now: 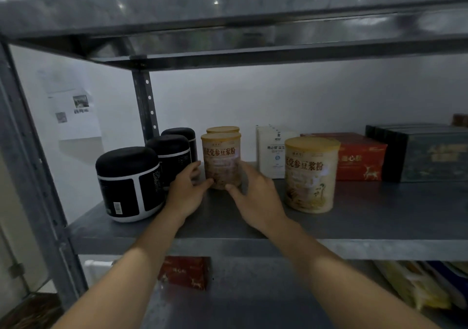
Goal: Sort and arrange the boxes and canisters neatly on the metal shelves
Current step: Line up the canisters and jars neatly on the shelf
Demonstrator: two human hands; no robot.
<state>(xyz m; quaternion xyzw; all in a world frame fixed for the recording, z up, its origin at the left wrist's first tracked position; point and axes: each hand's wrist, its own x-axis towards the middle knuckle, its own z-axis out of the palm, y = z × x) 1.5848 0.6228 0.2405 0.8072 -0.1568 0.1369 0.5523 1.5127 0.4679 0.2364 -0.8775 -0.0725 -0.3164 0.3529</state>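
— Fingers (191, 168) first: how do they lie?
— Curled round the tan canister (222, 160) from both sides. The left hand (186, 193) wraps its left flank, with the thumb on the front near the base. The right hand (257, 194) mirrors it on the right flank. Both forearms reach up and forward over the middle shelf (354, 217), palms turned inward.
— Where is that canister?
— On the middle shelf, upright, long axis vertical, printed label facing the camera. The thumbs hide whether its base touches the metal. A matching canister (222, 129) stands just behind it, and a third canister (312, 174) sits nearer the front, to the right, apart from the hands.
— Contents?
— Yellow lids are on all three, so nothing inside shows. Three black-topped jars (129, 182), also lidded, line up just beside the left hand. A white box (269, 156), a red box (359, 159) and dark boxes (425, 151) stand further right.
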